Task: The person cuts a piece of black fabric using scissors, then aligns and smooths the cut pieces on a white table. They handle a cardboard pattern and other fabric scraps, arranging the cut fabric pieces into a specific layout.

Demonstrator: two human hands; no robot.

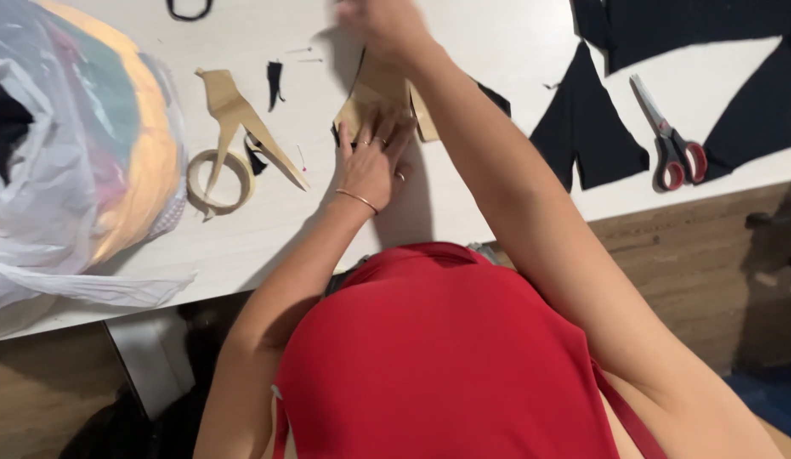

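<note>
Two hands are at work on one tan paper pattern piece [374,93] at the middle of the white table [463,212]. Nearest the person, the left hand [371,161] lies flat and open, fingers spread, its fingertips pressing the near edge of the pattern down onto a bit of black fabric that peeks out beneath; I judge this is to keep paper and cloth from sliding against each other. A thin bangle sits on that wrist and rings show on the fingers. Just beyond it, the right hand [380,24] is over the far end of the same pattern, blurred and partly cut off by the frame, so I cannot tell whether it is open or pinching something. To the left of the left hand lie one more tan pattern shape [234,115] with long pointed legs, resting across one roll of tape [218,180], and one small black scrap [275,82] just past them. Further left sits one bulging clear plastic bag [64,161] of coloured material. To the right of the right forearm lies one cut black fabric piece [586,132], then one pair of red-handled scissors [671,136], closed, kept within reach of the right arm. Beyond these, toward the far right corner, more black cloth [710,34] is spread out; at least two dark areas show, though whether they join I cannot tell.
</note>
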